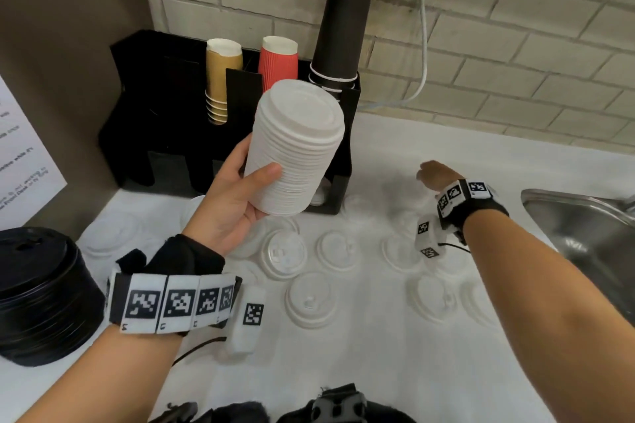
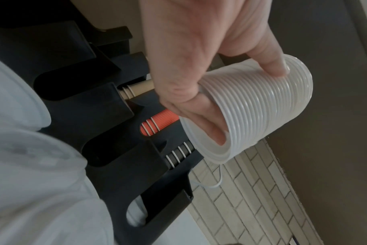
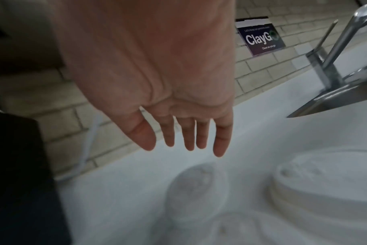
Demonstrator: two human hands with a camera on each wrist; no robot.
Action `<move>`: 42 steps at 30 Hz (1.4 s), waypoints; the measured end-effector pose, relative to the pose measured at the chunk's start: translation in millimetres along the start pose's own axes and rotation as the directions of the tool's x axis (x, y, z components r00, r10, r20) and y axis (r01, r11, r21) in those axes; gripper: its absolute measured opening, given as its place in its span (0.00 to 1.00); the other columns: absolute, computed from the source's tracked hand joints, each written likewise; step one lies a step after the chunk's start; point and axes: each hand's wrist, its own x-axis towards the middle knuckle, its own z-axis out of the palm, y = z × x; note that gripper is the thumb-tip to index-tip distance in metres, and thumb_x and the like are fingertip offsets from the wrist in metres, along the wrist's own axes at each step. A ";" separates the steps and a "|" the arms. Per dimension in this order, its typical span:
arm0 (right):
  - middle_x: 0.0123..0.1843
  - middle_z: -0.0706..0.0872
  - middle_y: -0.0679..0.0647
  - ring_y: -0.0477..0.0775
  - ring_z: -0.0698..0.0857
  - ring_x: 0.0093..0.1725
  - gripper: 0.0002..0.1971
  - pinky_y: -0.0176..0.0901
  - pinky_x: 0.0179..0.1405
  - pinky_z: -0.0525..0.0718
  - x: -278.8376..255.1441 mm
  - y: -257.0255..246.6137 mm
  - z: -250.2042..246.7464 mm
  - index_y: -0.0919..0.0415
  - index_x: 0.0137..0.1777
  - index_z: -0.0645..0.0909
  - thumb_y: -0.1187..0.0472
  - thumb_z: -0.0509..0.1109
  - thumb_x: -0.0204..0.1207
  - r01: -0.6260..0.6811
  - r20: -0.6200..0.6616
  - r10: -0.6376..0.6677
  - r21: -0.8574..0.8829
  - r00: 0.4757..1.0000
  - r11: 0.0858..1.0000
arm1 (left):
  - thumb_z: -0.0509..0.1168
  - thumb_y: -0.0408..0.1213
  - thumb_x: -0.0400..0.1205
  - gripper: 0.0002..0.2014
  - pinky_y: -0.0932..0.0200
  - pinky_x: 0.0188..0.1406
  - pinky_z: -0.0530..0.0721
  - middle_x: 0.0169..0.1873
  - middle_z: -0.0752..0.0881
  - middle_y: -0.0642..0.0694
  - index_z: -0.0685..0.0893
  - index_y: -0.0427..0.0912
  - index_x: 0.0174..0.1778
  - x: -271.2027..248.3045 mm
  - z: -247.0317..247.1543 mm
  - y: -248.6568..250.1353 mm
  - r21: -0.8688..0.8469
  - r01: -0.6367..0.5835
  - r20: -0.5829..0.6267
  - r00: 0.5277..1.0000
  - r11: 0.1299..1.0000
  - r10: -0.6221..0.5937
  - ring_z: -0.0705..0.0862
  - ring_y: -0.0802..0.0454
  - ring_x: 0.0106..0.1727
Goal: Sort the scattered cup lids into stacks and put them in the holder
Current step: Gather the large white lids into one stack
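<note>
My left hand (image 1: 237,196) grips a tall stack of white lids (image 1: 295,148) in the air, in front of the black holder (image 1: 161,134). In the left wrist view the thumb and fingers curl round the same lid stack (image 2: 256,112). Several single white lids (image 1: 311,299) lie scattered on the white counter (image 1: 378,371). My right hand (image 1: 433,173) reaches out low over the counter to the right of the holder, fingers straight and empty. In the right wrist view that right hand (image 3: 184,132) hovers above loose lids (image 3: 197,187).
The holder carries tan cups (image 1: 221,79), red cups (image 1: 278,60) and tall black cups (image 1: 338,34). A stack of black lids (image 1: 37,295) stands at the left. A steel sink (image 1: 584,227) with a tap (image 3: 335,54) lies at the right; a brick wall is behind.
</note>
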 end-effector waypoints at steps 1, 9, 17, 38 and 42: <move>0.82 0.62 0.65 0.61 0.62 0.82 0.22 0.46 0.79 0.62 11.0 6.6 2.4 0.69 0.80 0.64 0.66 0.55 0.87 0.035 -0.001 -0.036 -0.178 0.999 0.983 | 0.87 0.55 0.51 0.57 0.55 0.49 0.89 0.67 0.85 0.49 0.73 0.50 0.77 0.1 -1.3 0.8 0.009 -0.003 -0.006 1.000 1.000 0.003 0.85 0.50 0.66; 0.85 0.59 0.55 0.54 0.55 0.84 0.22 0.40 0.79 0.56 38.8 4.5 6.0 0.64 0.82 0.59 0.65 0.47 0.89 0.047 0.031 -0.039 -0.333 0.999 0.942 | 0.87 0.56 0.51 0.58 0.52 0.56 0.89 0.68 0.84 0.48 0.71 0.50 0.79 1.6 -9.3 -1.4 0.042 0.002 -0.040 0.999 0.999 0.000 0.84 0.49 0.68; 0.75 0.71 0.64 0.67 0.72 0.71 0.24 0.56 0.73 0.68 64.8 18.8 24.1 0.61 0.72 0.75 0.47 0.59 0.83 0.106 0.152 -0.018 -0.600 0.988 0.793 | 0.87 0.56 0.52 0.57 0.57 0.49 0.89 0.65 0.86 0.50 0.72 0.49 0.78 7.6 -5.9 -3.0 0.069 0.003 -0.046 0.999 0.998 0.000 0.85 0.50 0.67; 0.53 0.83 0.50 0.49 0.80 0.48 0.22 0.44 0.44 0.76 -32.4 -31.3 -11.8 0.44 0.63 0.73 0.43 0.66 0.69 0.318 -0.197 -0.250 0.628 0.948 0.710 | 0.88 0.55 0.51 0.58 0.52 0.56 0.88 0.68 0.85 0.47 0.72 0.48 0.79 -3.9 -3.6 -13.0 -0.001 0.046 -0.033 0.998 0.999 -0.046 0.84 0.48 0.68; 0.54 0.82 0.47 0.36 0.83 0.47 0.21 0.44 0.51 0.82 -108.3 -48.3 -3.3 0.39 0.60 0.78 0.45 0.65 0.65 0.497 -0.291 -0.437 0.716 0.851 0.490 | 0.88 0.55 0.50 0.58 0.54 0.54 0.89 0.67 0.85 0.48 0.72 0.49 0.78 -10.5 -3.7 -18.0 -0.020 0.074 -0.026 0.997 0.997 -0.074 0.85 0.49 0.67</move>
